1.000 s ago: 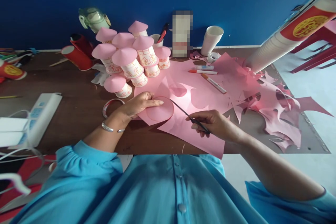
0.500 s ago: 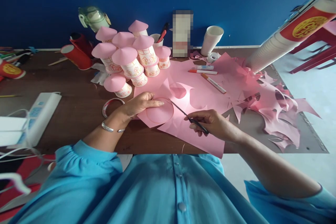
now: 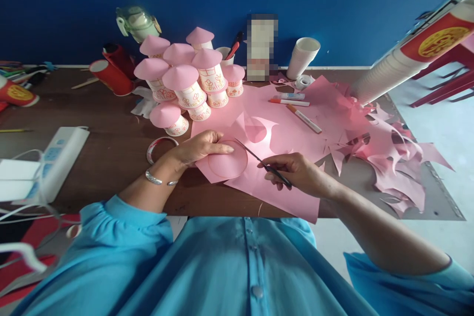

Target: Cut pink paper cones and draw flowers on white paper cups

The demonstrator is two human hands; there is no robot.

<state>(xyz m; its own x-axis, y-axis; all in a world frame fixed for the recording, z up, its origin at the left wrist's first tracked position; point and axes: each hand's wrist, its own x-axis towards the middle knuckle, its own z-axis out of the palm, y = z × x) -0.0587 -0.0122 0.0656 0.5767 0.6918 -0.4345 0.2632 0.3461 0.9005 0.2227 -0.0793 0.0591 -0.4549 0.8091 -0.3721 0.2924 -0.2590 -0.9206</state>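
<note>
Pinched between the thumb and fingers of my left hand (image 3: 207,147) is a piece of pink paper (image 3: 229,162) with a circle drawn on it in a reddish line. My right hand (image 3: 294,168) grips black-handled scissors (image 3: 261,162), whose blades reach to the upper edge of the drawn circle. Under both lies a larger pink sheet (image 3: 283,192), partly over the table's front. Behind my left hand stand several paper-cup towers (image 3: 190,96) with pink cone roofs and orange drawings.
Pink paper scraps (image 3: 400,173) lie heaped at the right, near a long stack of cups (image 3: 392,76). Several markers (image 3: 303,118) rest on the pink sheets. A tape roll (image 3: 162,149) sits by my left wrist. Farther left is a white power strip (image 3: 62,160) with cables.
The scissor tips have moved slightly left along the top of the drawn circle. My left hand keeps its hold on the paper. The whole view has shifted a little.
</note>
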